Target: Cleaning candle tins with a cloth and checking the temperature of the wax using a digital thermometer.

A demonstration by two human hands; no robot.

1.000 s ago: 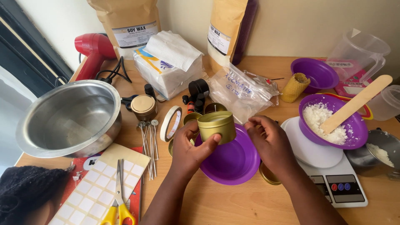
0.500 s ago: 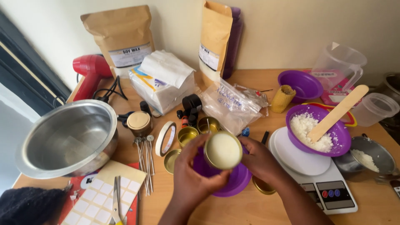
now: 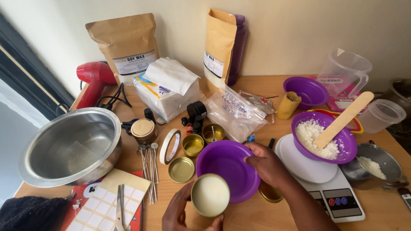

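Note:
My left hand (image 3: 177, 214) holds a gold tin (image 3: 210, 195) filled with pale wax, lifted near the front edge of the wooden table (image 3: 252, 214). My right hand (image 3: 267, 164) grips the right rim of an empty purple bowl (image 3: 227, 169) resting on the table just behind the tin. Two open gold tins (image 3: 193, 145) stand behind the bowl, one with a wick in it. A gold lid (image 3: 181, 169) lies to the left of the bowl.
A big steel bowl (image 3: 68, 145) sits at the left. At the right, a purple bowl of wax flakes (image 3: 323, 139) with a wooden stick rests on a white scale (image 3: 338, 194). Bags, tissues, tape roll (image 3: 170, 146), wicks, scissors and a clear jug (image 3: 344, 72) crowd the table.
The wax-filled tin has come toward me and lower, off the purple bowl. My right hand has left the tin and taken hold of the purple bowl's rim.

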